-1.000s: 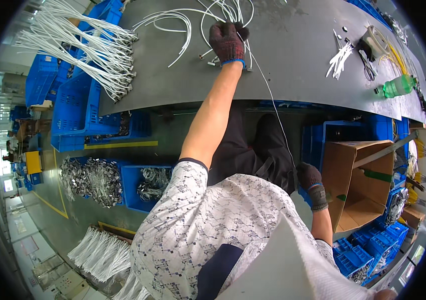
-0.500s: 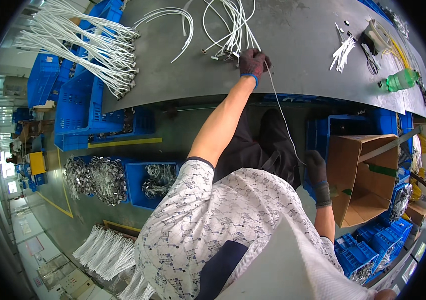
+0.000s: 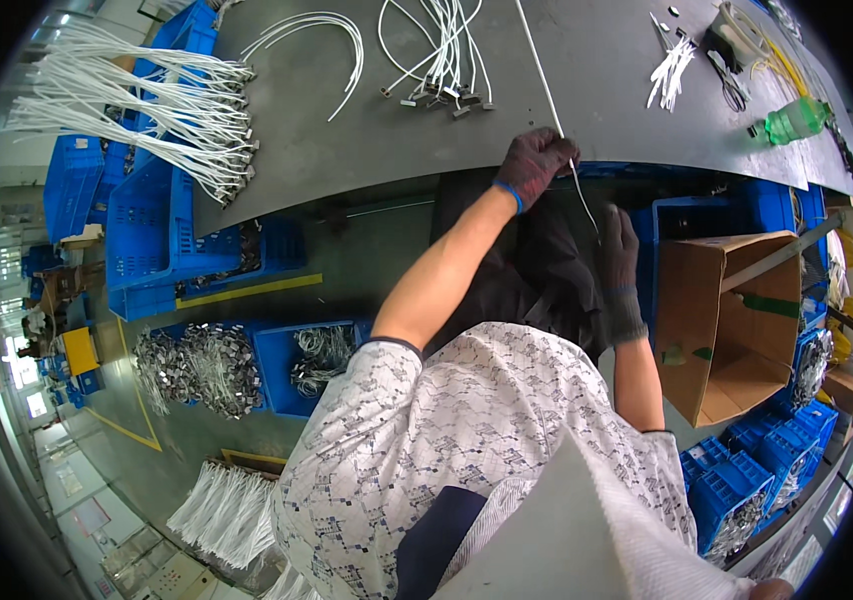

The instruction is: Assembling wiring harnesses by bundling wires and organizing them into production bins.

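Note:
My left hand [image 3: 539,165], in a dark reddish glove with a blue cuff, is closed around a white cable [image 3: 544,85] at the table's front edge. Above the hand, the cable runs up across the table and out of view at the top. Below it, a thinner stretch [image 3: 583,200] hangs over my lap to my right hand [image 3: 623,265], gloved dark with a grey cuff. The thin end meets the fingers of that hand, which look closed on it. A loose group of white cables with dark and metal connectors [image 3: 452,95] lies on the table, left of the held cable.
A big bundle of white cables [image 3: 147,110] overhangs the table's left end above a blue crate [image 3: 152,235]. Several curved cables [image 3: 332,30] lie beside it. At right are short white pieces [image 3: 672,72], a green bottle [image 3: 795,122] and an open cardboard box [image 3: 692,330].
My left hand has moved right and toward me, away from the cable group, with the white cable. My right hand has risen toward the table edge, so the hands are closer together.

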`<state>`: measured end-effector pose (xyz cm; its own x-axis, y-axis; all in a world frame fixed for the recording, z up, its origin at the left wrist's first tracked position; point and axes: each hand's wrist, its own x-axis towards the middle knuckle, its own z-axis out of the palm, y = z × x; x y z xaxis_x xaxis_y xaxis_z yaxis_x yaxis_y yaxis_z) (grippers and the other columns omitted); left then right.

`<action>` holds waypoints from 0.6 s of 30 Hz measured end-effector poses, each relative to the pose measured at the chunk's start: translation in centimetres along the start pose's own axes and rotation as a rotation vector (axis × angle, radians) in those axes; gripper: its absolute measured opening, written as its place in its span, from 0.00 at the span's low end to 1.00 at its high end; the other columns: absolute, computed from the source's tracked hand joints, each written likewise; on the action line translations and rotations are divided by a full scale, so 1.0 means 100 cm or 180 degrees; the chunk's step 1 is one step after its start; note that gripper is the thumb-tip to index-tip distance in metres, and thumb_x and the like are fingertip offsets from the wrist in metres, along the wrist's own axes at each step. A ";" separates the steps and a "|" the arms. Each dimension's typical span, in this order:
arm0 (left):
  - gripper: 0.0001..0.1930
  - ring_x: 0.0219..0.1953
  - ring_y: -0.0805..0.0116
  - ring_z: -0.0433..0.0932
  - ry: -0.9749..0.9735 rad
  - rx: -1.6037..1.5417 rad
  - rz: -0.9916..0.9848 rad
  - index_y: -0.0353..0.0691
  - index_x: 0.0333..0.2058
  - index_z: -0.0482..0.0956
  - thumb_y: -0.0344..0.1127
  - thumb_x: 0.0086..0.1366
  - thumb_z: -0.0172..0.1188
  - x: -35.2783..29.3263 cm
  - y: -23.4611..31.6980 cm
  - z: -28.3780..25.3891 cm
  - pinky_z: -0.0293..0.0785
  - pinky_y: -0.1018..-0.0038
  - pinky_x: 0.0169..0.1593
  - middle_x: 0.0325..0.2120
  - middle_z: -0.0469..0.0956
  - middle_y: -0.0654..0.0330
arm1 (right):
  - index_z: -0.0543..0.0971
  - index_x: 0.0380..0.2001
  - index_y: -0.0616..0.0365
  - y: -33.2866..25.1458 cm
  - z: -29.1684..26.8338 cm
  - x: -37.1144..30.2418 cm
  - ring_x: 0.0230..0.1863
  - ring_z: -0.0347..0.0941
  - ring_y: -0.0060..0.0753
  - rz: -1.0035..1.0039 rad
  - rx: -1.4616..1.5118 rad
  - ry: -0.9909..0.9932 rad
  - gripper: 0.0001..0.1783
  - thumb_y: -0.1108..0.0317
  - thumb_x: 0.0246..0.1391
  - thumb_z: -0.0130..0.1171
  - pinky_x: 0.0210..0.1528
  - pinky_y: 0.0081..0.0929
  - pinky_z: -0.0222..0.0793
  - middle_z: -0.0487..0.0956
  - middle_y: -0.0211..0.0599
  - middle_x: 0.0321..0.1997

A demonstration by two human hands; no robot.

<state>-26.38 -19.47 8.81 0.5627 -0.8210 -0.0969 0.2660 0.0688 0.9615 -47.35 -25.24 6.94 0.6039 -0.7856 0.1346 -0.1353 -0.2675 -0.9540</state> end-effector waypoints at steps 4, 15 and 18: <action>0.09 0.38 0.73 0.80 0.0249 -0.0154 0.0160 0.33 0.39 0.83 0.33 0.66 0.65 -0.010 -0.009 -0.002 0.77 0.73 0.45 0.33 0.84 0.61 | 0.76 0.45 0.61 0.043 0.025 0.032 0.37 0.77 0.38 -0.0744 -0.0870 -0.0180 0.12 0.65 0.65 0.54 0.39 0.30 0.73 0.81 0.43 0.39; 0.10 0.40 0.73 0.82 0.0046 0.0572 0.0095 0.33 0.41 0.85 0.34 0.67 0.64 -0.032 0.023 -0.020 0.77 0.76 0.48 0.36 0.86 0.59 | 0.67 0.55 0.65 0.006 0.058 0.056 0.44 0.78 0.59 -0.2178 -0.1001 -0.0170 0.26 0.67 0.55 0.62 0.44 0.49 0.75 0.82 0.52 0.44; 0.11 0.39 0.73 0.81 0.0507 0.0753 0.0440 0.33 0.42 0.85 0.36 0.69 0.63 -0.044 0.020 -0.007 0.76 0.74 0.48 0.36 0.86 0.58 | 0.65 0.57 0.66 -0.005 0.065 0.058 0.44 0.78 0.62 -0.1858 -0.0958 -0.0376 0.29 0.68 0.55 0.62 0.43 0.50 0.75 0.81 0.54 0.46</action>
<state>-27.81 -15.32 10.93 0.7014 -0.7125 0.0178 -0.0005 0.0246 0.9997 -38.64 -26.04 6.40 0.7242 -0.4028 0.5597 0.0370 -0.7878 -0.6148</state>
